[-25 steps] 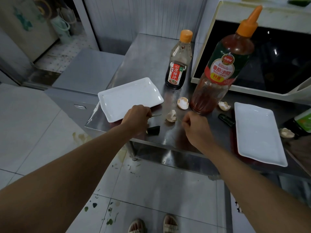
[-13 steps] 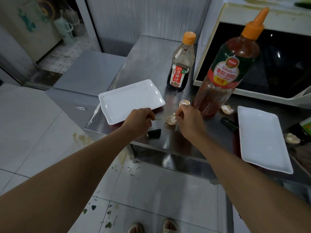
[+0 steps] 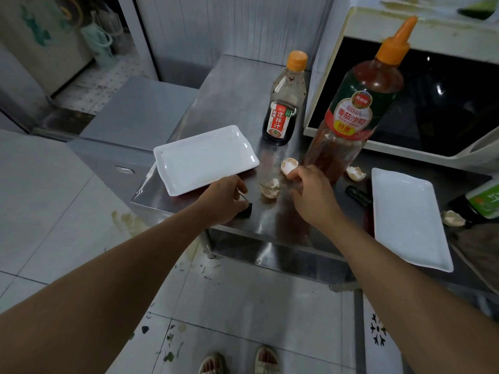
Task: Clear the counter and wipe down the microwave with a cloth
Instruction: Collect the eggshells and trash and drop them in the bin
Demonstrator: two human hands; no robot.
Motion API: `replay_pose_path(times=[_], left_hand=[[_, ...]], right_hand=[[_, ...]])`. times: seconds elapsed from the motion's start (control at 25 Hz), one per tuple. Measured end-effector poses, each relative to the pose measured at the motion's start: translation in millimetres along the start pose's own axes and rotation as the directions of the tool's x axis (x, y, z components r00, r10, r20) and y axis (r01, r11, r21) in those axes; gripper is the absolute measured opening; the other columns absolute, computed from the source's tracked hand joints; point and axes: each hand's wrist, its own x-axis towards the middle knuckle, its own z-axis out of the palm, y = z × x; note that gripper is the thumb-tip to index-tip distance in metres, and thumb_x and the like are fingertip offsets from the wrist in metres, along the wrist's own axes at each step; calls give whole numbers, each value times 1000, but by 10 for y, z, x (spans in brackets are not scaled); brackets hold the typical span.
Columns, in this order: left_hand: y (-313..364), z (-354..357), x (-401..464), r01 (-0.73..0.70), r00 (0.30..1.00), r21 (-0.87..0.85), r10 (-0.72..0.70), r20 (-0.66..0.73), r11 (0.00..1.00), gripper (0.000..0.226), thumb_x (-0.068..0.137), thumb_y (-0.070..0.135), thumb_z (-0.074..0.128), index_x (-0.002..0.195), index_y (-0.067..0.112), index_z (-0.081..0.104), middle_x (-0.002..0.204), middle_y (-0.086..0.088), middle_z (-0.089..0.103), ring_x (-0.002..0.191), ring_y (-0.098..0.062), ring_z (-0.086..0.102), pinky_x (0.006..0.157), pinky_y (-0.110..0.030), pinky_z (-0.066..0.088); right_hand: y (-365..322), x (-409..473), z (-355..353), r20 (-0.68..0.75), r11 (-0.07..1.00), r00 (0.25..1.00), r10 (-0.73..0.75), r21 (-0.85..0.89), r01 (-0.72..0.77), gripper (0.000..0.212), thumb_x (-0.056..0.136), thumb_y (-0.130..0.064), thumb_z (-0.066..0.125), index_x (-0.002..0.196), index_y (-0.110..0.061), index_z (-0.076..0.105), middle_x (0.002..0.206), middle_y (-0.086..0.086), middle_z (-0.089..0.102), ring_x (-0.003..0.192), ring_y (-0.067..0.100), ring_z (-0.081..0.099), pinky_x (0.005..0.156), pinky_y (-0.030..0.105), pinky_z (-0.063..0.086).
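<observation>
On the steel counter (image 3: 232,85) lie several broken eggshells. My right hand (image 3: 310,194) reaches over the middle of the counter and its fingertips pinch the lower rim of one eggshell (image 3: 289,164). Another eggshell (image 3: 270,188) with a green stem across it lies between my hands. My left hand (image 3: 224,199) is curled near the front edge around a thin stem, right above a small dark scrap (image 3: 246,211). The white microwave (image 3: 445,103) with its dark door stands at the back right. No cloth is in view.
Two white rectangular plates sit left (image 3: 202,157) and right (image 3: 407,217). A dark sauce bottle (image 3: 283,109) and a tall ketchup bottle (image 3: 353,109) stand before the microwave. More shells (image 3: 356,173) (image 3: 454,218), a dark green scrap (image 3: 359,195) and a green-labelled bottle (image 3: 484,198) lie right.
My right hand moved forward from the front edge to the eggshell beside the ketchup bottle. My left hand stayed near the front edge, still curled around the thin stem.
</observation>
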Motion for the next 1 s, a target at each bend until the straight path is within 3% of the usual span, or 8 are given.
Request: replay_pose_path(times=[0.12,0.28,0.48,0.8,1.0], left_hand=[[1,43,-27,-34,999,90,33,7,995,42,76,21,75,112,15,56,102,0,52,90,-13,51,80,-25,44],[-12,127,-44,-39,999,162,36,23,986,50,70,20,78,113,17,53,110,-2,48,100,-17,49,88,-32,48],[33,220,-28,-59,998,171,59,5,984,36,74,16,74,105,16,56,108,-4,51,99,-19,50,81,-29,42],[395,332,-15,-60,997,76,63,-37,995,30,78,14,71,106,10,60,107,-9,62,99,-22,56,82,-30,44],[690,455,73,-129,992,27,129,7,991,31,82,15,68,110,14,56,108,-6,60,95,-14,52,79,-24,40]], right_hand=[[99,-126,-110,41,997,996,75,-21,-74,29,85,-8,62,113,-11,57,124,9,50,116,25,48,96,42,45],[229,-256,-130,33,989,989,146,-8,-146,29,86,-14,63,114,-15,56,124,6,49,115,22,50,94,38,47],[377,-370,-129,0,984,984,179,-19,-179,25,87,-14,62,110,-16,55,120,6,52,110,21,51,87,29,45],[640,-443,-299,-97,950,948,302,-58,-308,32,88,-13,62,118,-12,54,127,9,51,118,24,49,99,32,41],[883,-340,-430,-197,924,922,334,-127,-362,42,87,-16,62,127,-12,50,128,11,50,119,27,45,98,34,41]])
